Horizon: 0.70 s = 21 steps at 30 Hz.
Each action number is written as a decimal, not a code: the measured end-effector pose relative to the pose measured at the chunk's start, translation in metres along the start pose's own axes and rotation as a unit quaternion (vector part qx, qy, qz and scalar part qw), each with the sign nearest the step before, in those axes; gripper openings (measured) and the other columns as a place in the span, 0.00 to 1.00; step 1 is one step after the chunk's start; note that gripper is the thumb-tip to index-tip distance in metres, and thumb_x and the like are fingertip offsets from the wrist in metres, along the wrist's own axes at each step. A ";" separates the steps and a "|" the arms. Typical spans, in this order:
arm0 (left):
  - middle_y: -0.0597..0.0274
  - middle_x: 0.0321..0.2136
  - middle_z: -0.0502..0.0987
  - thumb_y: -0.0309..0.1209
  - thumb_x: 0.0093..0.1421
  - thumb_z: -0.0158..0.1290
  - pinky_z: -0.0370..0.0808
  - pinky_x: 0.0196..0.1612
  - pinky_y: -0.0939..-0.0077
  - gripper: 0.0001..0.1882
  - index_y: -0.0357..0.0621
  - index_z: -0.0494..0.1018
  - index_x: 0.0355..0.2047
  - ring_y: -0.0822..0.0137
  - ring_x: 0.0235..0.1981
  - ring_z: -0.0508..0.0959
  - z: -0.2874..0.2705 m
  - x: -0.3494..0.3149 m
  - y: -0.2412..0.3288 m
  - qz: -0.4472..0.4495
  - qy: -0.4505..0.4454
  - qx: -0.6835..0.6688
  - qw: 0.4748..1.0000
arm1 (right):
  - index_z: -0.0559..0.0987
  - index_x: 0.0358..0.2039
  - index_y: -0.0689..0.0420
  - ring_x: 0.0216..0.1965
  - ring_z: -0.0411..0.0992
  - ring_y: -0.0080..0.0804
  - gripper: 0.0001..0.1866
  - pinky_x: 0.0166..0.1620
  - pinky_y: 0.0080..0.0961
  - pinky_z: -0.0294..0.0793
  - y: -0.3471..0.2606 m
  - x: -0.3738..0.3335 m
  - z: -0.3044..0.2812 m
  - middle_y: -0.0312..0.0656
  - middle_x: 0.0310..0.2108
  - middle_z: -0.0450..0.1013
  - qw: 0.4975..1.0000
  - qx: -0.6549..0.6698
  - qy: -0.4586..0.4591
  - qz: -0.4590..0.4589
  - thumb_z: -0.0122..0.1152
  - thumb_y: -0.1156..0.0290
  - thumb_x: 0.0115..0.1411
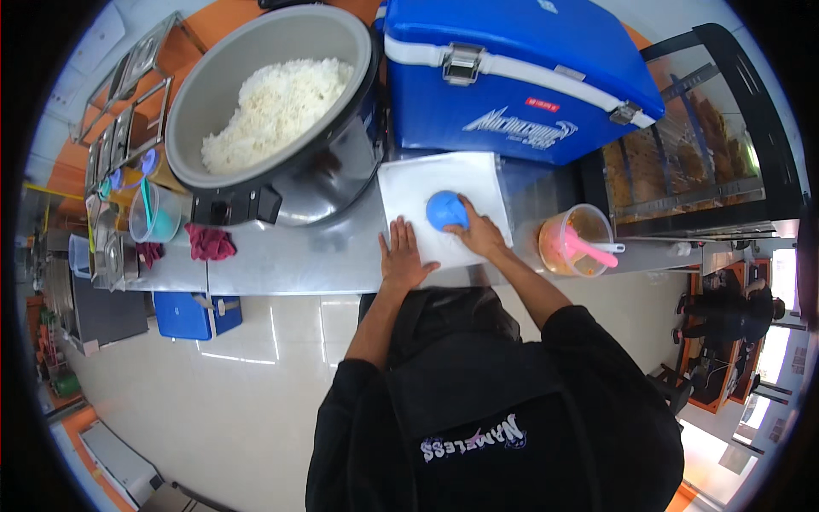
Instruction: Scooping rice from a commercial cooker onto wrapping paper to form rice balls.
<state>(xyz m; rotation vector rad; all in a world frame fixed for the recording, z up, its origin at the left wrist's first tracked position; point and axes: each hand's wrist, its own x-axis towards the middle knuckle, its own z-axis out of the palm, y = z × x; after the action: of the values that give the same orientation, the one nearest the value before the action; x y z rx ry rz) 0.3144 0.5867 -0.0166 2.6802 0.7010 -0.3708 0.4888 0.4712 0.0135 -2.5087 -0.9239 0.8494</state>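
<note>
A sheet of white paper (pixel 409 183) lies on the steel counter in front of me. On it sits a small round blue bowl (pixel 445 211) that looks upside down. My right hand (pixel 479 232) grips the bowl's right side, with fingers and thumb curled against it. Spread flat near the paper's lower left, my left hand (pixel 404 258) presses the sheet and holds nothing. To the left of the paper stands a large pot (pixel 183 128) with white cooked rice (pixel 281 111) in it.
Behind the paper is a blue cooler box (pixel 512 85). A clear tub (pixel 559 243) with a pink-handled utensil (pixel 593 251) stands at the right, near a glass-fronted case (pixel 682 145). Maroon cloths (pixel 210 242) and a clear cup (pixel 158 220) are at the left. Another person (pixel 738 309) is far right.
</note>
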 end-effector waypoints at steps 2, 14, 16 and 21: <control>0.41 0.69 0.39 0.66 0.53 0.50 0.38 0.67 0.38 0.60 0.30 0.41 0.68 0.47 0.71 0.39 0.001 -0.001 -0.010 0.017 0.021 -0.007 1.000 | 0.49 0.68 0.42 0.47 0.73 0.59 0.47 0.50 0.46 0.71 -0.013 0.002 -0.015 0.60 0.42 0.75 1.000 -0.016 -0.012 0.005 0.58 0.39 0.55; 0.42 0.68 0.47 0.55 0.61 0.48 0.50 0.67 0.46 0.42 0.39 0.54 0.66 0.47 0.68 0.50 0.011 -0.005 -0.031 0.091 0.098 0.005 0.991 | 0.50 0.68 0.40 0.46 0.74 0.58 0.47 0.50 0.45 0.72 -0.014 -0.008 -0.004 0.58 0.43 0.76 0.998 -0.063 0.011 0.022 0.58 0.37 0.55; 0.43 0.67 0.50 0.53 0.60 0.50 0.53 0.66 0.48 0.40 0.39 0.57 0.64 0.48 0.67 0.53 0.010 -0.008 -0.034 0.098 0.113 -0.007 0.989 | 0.50 0.68 0.40 0.45 0.75 0.58 0.46 0.49 0.44 0.73 -0.012 -0.011 -0.002 0.58 0.42 0.76 0.998 -0.050 0.014 0.018 0.58 0.37 0.55; 0.47 0.63 0.58 0.47 0.56 0.58 0.61 0.61 0.53 0.36 0.39 0.64 0.59 0.49 0.62 0.60 -0.006 -0.002 -0.035 0.095 0.121 -0.074 0.985 | 0.51 0.68 0.40 0.44 0.75 0.59 0.47 0.49 0.44 0.73 -0.015 -0.017 -0.007 0.58 0.41 0.76 0.999 -0.023 0.033 0.034 0.60 0.38 0.54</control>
<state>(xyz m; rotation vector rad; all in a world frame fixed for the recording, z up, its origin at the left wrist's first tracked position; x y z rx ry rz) 0.2956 0.6174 -0.0194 2.6438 0.5081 0.0561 0.4751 0.4703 0.0332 -2.6041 -0.8514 0.7672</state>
